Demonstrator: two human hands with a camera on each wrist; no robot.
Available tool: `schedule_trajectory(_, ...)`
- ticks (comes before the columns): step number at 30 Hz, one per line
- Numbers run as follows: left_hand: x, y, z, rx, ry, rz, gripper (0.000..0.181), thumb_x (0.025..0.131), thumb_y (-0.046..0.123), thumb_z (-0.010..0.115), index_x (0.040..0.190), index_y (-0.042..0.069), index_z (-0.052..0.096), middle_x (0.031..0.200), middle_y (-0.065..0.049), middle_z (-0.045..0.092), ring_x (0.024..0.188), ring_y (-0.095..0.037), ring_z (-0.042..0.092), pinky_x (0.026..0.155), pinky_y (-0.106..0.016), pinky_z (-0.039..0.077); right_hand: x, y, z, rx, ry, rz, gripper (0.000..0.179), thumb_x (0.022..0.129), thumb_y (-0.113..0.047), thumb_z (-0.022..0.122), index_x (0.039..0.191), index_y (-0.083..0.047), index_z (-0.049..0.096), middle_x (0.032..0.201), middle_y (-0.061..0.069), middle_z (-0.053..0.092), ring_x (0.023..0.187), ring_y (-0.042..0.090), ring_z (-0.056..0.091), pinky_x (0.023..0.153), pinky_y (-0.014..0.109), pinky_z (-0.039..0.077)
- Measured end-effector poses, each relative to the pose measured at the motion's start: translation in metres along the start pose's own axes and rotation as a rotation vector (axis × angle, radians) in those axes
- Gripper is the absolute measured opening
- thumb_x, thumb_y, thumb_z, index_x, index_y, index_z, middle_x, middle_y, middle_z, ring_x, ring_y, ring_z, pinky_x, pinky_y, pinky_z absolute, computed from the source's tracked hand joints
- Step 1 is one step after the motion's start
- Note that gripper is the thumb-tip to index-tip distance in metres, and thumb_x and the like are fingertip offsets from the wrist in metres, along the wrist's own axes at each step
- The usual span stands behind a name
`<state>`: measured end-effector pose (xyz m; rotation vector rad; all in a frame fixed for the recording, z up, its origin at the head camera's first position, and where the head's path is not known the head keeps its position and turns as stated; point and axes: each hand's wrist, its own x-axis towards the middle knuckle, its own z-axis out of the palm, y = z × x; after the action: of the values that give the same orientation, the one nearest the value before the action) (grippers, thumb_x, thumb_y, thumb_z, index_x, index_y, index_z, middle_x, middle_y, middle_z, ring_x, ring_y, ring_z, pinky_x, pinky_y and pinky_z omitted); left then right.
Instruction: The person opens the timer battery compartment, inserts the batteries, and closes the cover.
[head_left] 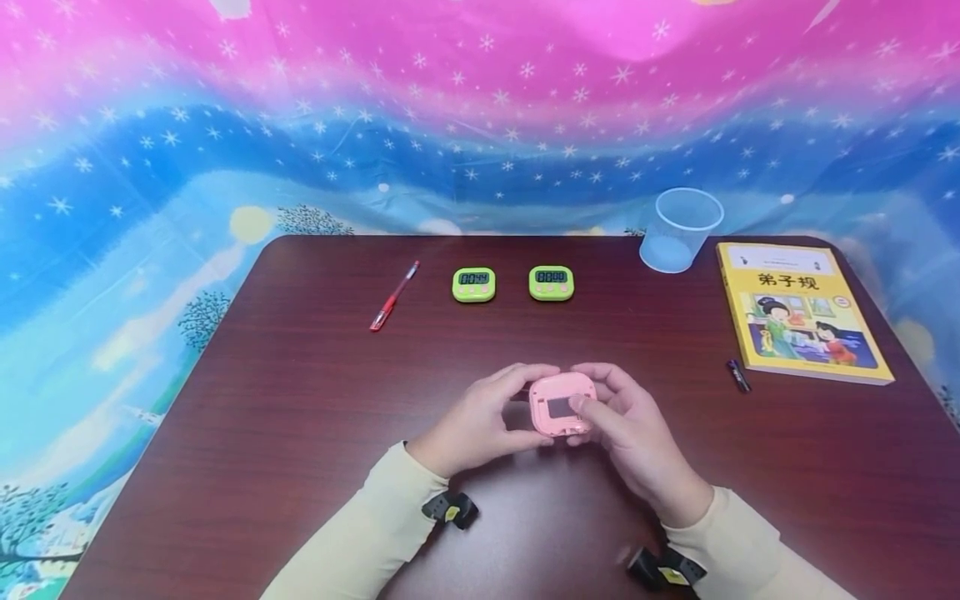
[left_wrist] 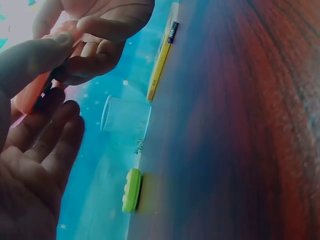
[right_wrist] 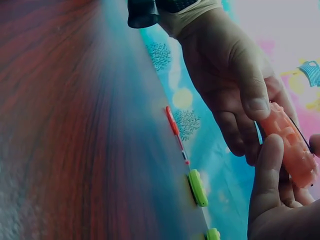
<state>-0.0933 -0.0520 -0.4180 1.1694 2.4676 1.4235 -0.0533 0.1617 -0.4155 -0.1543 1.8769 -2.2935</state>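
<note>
A pink timer (head_left: 547, 390) is held above the table in both hands, its back turned up toward the head view. A dark rectangle and small slots show on that back. My left hand (head_left: 476, 421) grips its left side, thumb along the near edge and fingers at the far edge. From the other side my right hand (head_left: 645, 437) holds it, with the thumb lying on the back. In the right wrist view, the timer (right_wrist: 287, 142) appears edge-on between the two thumbs. The timer's face is hidden in the head view.
Two green timers (head_left: 474, 292) (head_left: 551, 292) with lit digits stand beyond the hands. A red pen (head_left: 390, 304) lies left of them. At the back right is a clear cup (head_left: 675, 237), near a yellow book (head_left: 810, 325). A small dark battery-like cylinder (head_left: 738, 376) lies beside the book.
</note>
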Motion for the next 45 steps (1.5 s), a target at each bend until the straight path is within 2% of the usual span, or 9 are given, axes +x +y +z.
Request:
schedule_trajectory(5,0.000,0.001,0.000,-0.031,-0.059,-0.021,0.075,0.080,0.014,0.086,0.146,0.016,0.049,0.135,0.004,0.059,0.120,-0.006,0.056,0.104,-0.030,0.049,-0.001,0.003,0.000,-0.060,0.003,-0.027,0.028,0.099,0.000,0.058,0.125,0.009,0.053,0.098,0.011,0.068,0.073,0.017,0.067,0.061,0.032,0.062)
schedule_trajectory(9,0.000,-0.002,0.007,-0.308,-0.104,-0.184,0.089,0.083,0.011,0.083,0.155,0.021,0.033,0.146,0.000,0.050,0.124,-0.014,0.057,0.101,-0.028,0.052,-0.002,0.004,-0.001,-0.152,0.028,-0.056,0.030,0.099,-0.003,0.061,0.126,0.009,0.055,0.099,0.019,0.069,0.073,0.016,0.068,0.064,0.033,0.062)
schedule_trajectory(11,0.001,-0.002,0.014,-0.481,-0.078,-0.266,0.087,0.088,0.008,0.078,0.157,0.020,0.027,0.149,-0.005,0.047,0.123,-0.019,0.060,0.098,-0.028,0.054,-0.002,0.006,-0.001,-0.175,0.027,-0.069,0.030,0.099,-0.003,0.061,0.126,0.008,0.056,0.098,0.019,0.069,0.073,0.016,0.069,0.065,0.035,0.063)
schedule_trajectory(13,0.001,-0.002,0.021,-0.592,-0.025,-0.316,0.077,0.093,0.008,0.072,0.156,0.017,0.028,0.149,-0.010,0.047,0.119,-0.024,0.063,0.093,-0.031,0.057,-0.002,0.008,-0.001,-0.202,0.032,-0.084,0.030,0.098,-0.003,0.062,0.126,0.008,0.057,0.096,0.015,0.070,0.072,0.015,0.070,0.065,0.034,0.063)
schedule_trajectory(19,0.001,0.003,0.035,-0.771,0.107,-0.385,0.049,0.104,0.010,0.056,0.150,0.010,0.041,0.129,-0.020,0.059,0.089,-0.027,0.072,0.073,-0.051,0.062,0.001,0.014,-0.001,-0.242,0.038,-0.124,0.031,0.100,-0.004,0.061,0.128,0.007,0.058,0.100,0.004,0.073,0.079,0.013,0.071,0.069,0.033,0.063)
schedule_trajectory(25,0.002,0.005,0.041,-0.802,0.162,-0.393,0.042,0.105,0.009,0.053,0.145,0.007,0.046,0.115,-0.019,0.063,0.076,-0.022,0.072,0.069,-0.052,0.062,0.003,0.018,0.000,-0.211,0.014,-0.103,0.034,0.099,-0.003,0.061,0.133,0.005,0.057,0.107,0.007,0.073,0.083,0.016,0.073,0.070,0.039,0.062)
schedule_trajectory(32,0.001,0.004,0.046,-0.734,0.237,-0.389,0.031,0.102,0.006,0.056,0.132,0.000,0.054,0.113,-0.020,0.066,0.087,-0.013,0.068,0.074,-0.031,0.062,0.004,0.022,0.001,-0.258,0.052,-0.104,0.029,0.098,-0.005,0.063,0.126,0.004,0.061,0.103,0.008,0.073,0.081,0.013,0.071,0.069,0.033,0.063)
schedule_trajectory(38,0.000,0.002,0.050,-0.652,0.280,-0.411,0.023,0.102,0.007,0.058,0.124,-0.001,0.057,0.111,-0.017,0.069,0.096,-0.019,0.067,0.078,-0.024,0.059,0.007,0.027,0.000,-0.297,0.097,-0.098,0.026,0.097,-0.006,0.065,0.121,0.005,0.065,0.099,0.010,0.074,0.080,0.014,0.070,0.067,0.029,0.061)
schedule_trajectory(45,0.001,0.000,0.057,-0.882,0.302,-0.463,0.023,0.102,0.003,0.055,0.123,-0.006,0.053,0.113,-0.018,0.067,0.089,-0.019,0.071,0.074,-0.039,0.063,0.008,0.029,0.001,-0.238,0.119,-0.091,0.027,0.097,-0.005,0.065,0.119,0.010,0.064,0.100,0.011,0.074,0.085,0.011,0.070,0.069,0.027,0.061)
